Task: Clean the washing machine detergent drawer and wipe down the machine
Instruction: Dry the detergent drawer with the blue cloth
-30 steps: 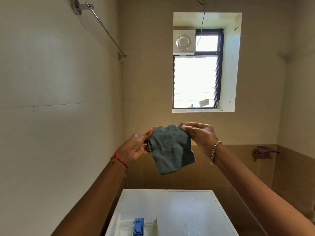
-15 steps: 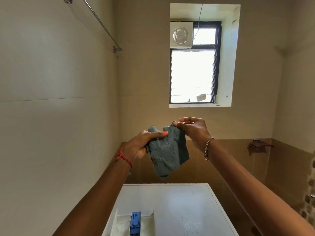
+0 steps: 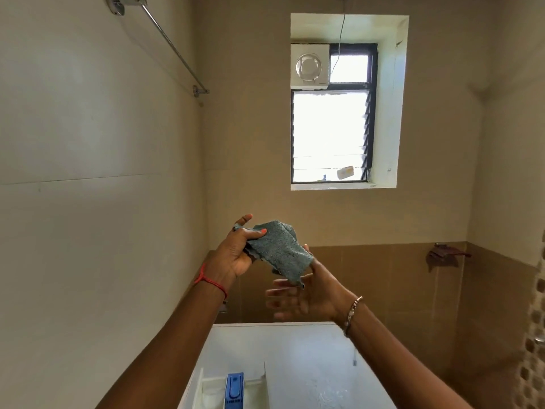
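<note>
A narrow tiled room: we face a beige wall with a louvred window (image 3: pixel 330 137) and a white exhaust fan (image 3: pixel 308 66) set beside its top pane. A chrome towel rail (image 3: pixel 168 42) runs along the left wall. Below, the white top of the washing machine (image 3: pixel 309 349) shows, with the detergent drawer (image 3: pixel 256 389) and its blue insert (image 3: pixel 234 388) at the near left. Above the machine, the left hand (image 3: pixel 233 258) pinches 1 end of a grey-green cloth (image 3: pixel 280 249) between thumb and fingers. The cloth slopes down toward the right hand (image 3: pixel 309 296), whose fingers are spread, blurred and gripping nothing. The cloth's lower corner hangs at that palm; we cannot tell whether they touch.
</note>
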